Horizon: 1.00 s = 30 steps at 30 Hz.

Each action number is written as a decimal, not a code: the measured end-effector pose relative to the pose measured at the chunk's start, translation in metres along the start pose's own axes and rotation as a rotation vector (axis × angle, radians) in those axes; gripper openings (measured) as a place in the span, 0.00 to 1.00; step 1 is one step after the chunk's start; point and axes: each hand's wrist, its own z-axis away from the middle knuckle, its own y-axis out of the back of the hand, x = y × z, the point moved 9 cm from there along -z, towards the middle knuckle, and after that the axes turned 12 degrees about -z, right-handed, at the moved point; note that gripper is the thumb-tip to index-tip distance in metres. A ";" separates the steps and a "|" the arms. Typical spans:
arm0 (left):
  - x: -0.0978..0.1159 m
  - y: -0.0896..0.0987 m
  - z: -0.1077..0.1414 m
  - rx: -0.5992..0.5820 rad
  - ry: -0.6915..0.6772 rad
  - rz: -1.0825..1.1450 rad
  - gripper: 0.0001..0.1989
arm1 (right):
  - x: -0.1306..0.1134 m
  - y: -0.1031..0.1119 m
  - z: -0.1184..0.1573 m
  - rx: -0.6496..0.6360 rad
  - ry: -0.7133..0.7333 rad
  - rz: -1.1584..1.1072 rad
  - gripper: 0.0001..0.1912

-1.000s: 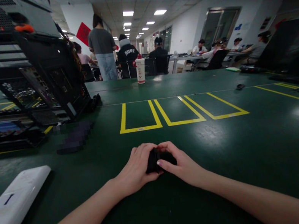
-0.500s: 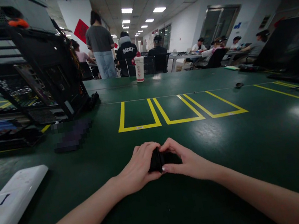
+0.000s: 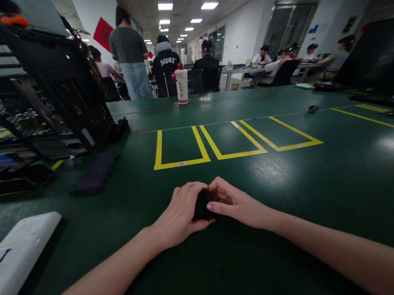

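Observation:
Both my hands meet over the green tabletop [image 3: 219, 275], around a small black box-like object [image 3: 201, 204]. My left hand [image 3: 182, 212] wraps it from the left, its fingers over the top and its thumb along the near lower edge. From the right, my right hand [image 3: 236, 204] grips the object's right edge, the thumb pressed on its near side and the fingers curled behind. Most of the object is hidden by my fingers, so its exact kind cannot be made out.
Yellow tape outlines [image 3: 181, 163] mark the table beyond my hands. To the left stand an opened black computer case [image 3: 59, 103] and a white device [image 3: 18, 260]. A white-and-red cup [image 3: 181, 86] is at the far edge. Several people sit or stand behind.
My right thumb has moved up along the object's side, and the right fingers have curled in closer. My left hand keeps its hold. The view has tilted slightly.

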 end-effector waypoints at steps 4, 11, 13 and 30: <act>-0.001 0.000 0.000 0.013 0.001 -0.012 0.29 | 0.003 0.002 -0.007 -0.073 -0.039 -0.111 0.16; -0.001 0.000 0.000 -0.003 0.018 -0.014 0.28 | 0.002 0.002 0.000 -0.044 0.039 0.006 0.16; -0.001 0.000 0.000 -0.015 0.023 -0.011 0.28 | -0.001 0.001 0.004 -0.022 0.100 0.075 0.17; -0.002 -0.004 0.000 0.018 0.010 -0.024 0.27 | 0.005 0.003 0.003 0.013 0.077 0.117 0.12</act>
